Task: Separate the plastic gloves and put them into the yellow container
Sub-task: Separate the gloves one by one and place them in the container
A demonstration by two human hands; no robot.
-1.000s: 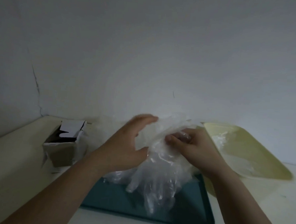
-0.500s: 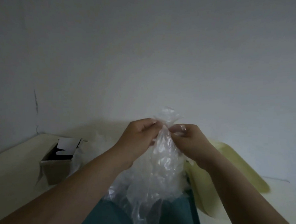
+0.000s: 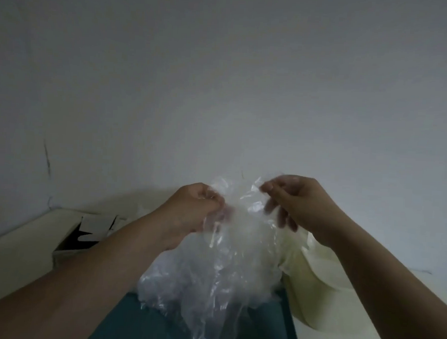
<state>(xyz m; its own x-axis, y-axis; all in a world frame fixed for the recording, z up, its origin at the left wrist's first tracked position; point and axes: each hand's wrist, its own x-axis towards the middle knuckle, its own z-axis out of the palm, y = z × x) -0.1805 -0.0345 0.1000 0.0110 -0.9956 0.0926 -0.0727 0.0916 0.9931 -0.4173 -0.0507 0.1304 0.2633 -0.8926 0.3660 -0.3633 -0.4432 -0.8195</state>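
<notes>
A crumpled bunch of clear plastic gloves [image 3: 227, 268] hangs in front of me, lifted above the table. My left hand [image 3: 197, 207] pinches the bunch's top edge on the left. My right hand [image 3: 295, 201] pinches a thin glove edge on the right, with a gap between the two hands where the plastic is stretched. The yellow container [image 3: 314, 285] lies on the table to the right, partly hidden behind my right forearm and the gloves. The lower end of the bunch dangles over a dark teal tray [image 3: 136, 323].
An open cardboard box [image 3: 84, 239] with white flaps stands on the pale table [image 3: 10, 256] at the left, behind my left forearm. A plain wall with a dark crack rises close behind everything.
My hands, close together half a second ago, have pulled apart sideways, spreading the top of the plastic. The view has tilted up, so less of the table shows.
</notes>
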